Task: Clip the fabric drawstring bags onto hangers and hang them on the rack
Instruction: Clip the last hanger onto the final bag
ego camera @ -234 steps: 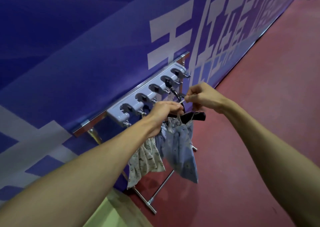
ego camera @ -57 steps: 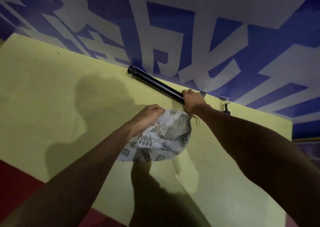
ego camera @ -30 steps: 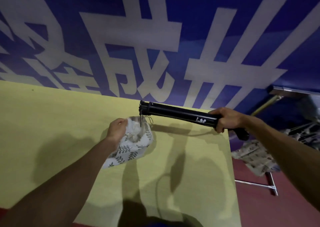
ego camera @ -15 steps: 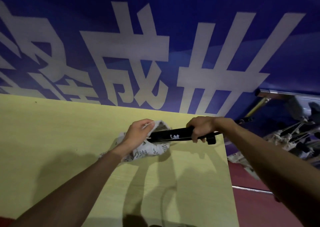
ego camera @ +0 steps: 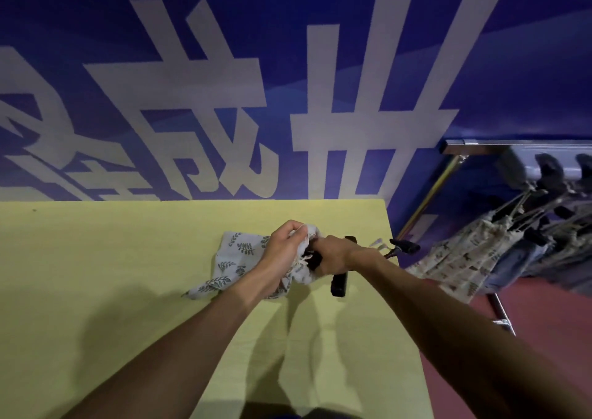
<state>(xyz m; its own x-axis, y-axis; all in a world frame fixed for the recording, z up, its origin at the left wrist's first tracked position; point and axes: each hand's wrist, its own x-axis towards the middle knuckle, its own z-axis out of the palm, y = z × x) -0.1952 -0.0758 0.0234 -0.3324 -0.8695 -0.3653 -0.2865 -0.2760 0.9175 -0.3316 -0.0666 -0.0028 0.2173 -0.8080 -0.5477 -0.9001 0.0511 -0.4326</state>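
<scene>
Leaf-print drawstring bag [ego camera: 237,258]: lies on the yellow counter [ego camera: 128,274], near the far right corner, its body spread leftward and its gathered mouth raised off the surface. Left hand [ego camera: 283,249]: grips the gathered mouth, fingers curled round the fabric. Right hand [ego camera: 333,255]: clenched round a black hanger [ego camera: 339,282], just beside the left hand. The hanger meets the bag's mouth, and one end projects below the fist. Whether a clip has caught the fabric cannot be told. Right of the counter, a metal rack [ego camera: 512,144] stands against the blue banner wall [ego camera: 288,66]. Several printed bags [ego camera: 464,258] hang on it, blurred, over the red floor [ego camera: 544,306].
</scene>
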